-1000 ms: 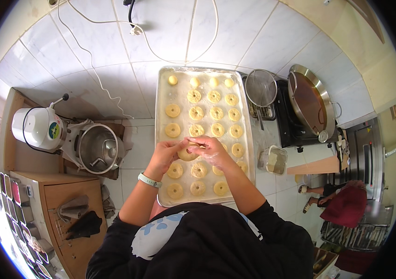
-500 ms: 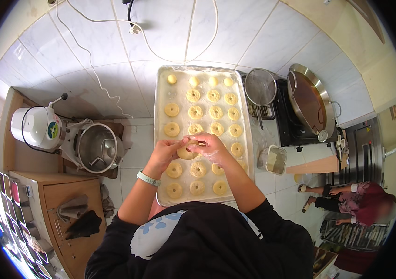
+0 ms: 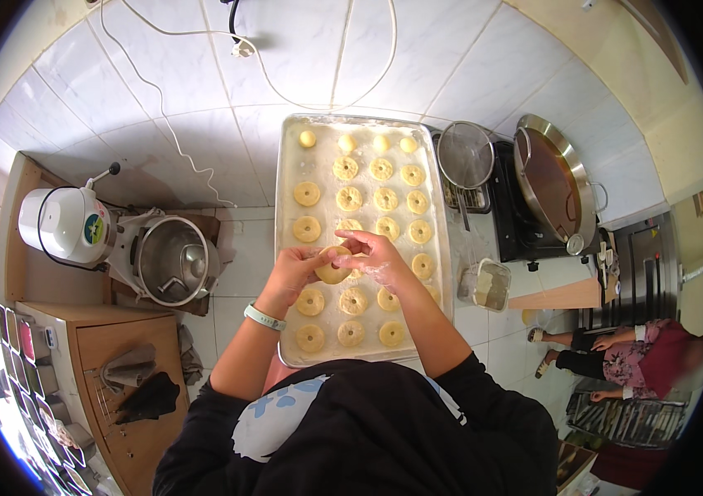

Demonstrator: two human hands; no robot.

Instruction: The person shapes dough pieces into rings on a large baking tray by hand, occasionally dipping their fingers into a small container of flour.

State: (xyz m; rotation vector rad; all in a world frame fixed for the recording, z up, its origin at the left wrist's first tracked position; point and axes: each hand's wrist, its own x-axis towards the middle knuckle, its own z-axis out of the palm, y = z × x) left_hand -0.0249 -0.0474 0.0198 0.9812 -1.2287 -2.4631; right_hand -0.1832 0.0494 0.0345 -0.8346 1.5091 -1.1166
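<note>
Dough fills the view before us: a pale ring [image 3: 333,273] is held up in the hands, just above a floured metal tray [image 3: 320,165] on the tiled desk [image 3: 244,248]. We see the left hand [image 3: 292,274] with its grip closed on the ring's left edge, thumb and fingers pinching it. The right hand [image 3: 376,260] is dusted with flour; its grip is looser, fingers parted and the thumb beside the hole, and we cannot tell whether it bears any of the ring. Beneath lie more rings in rows, with four small dough balls [image 3: 346,143] along the far end. As for markings, we find a round green sticker [image 3: 95,229] on the white mixer [image 3: 62,225], its colored lettering too small for us to make out. The pale wristband [image 3: 265,317] carries tiny marks, also unreadable to us, and a round dial [image 3: 575,244] by the wide pan [image 3: 551,182] of brown liquid is equally hard to read. Blue shapes decorate the white print [image 3: 277,417] on the dark top [image 3: 351,422]. Off to the right, we notice another person [image 3: 628,360].
</note>
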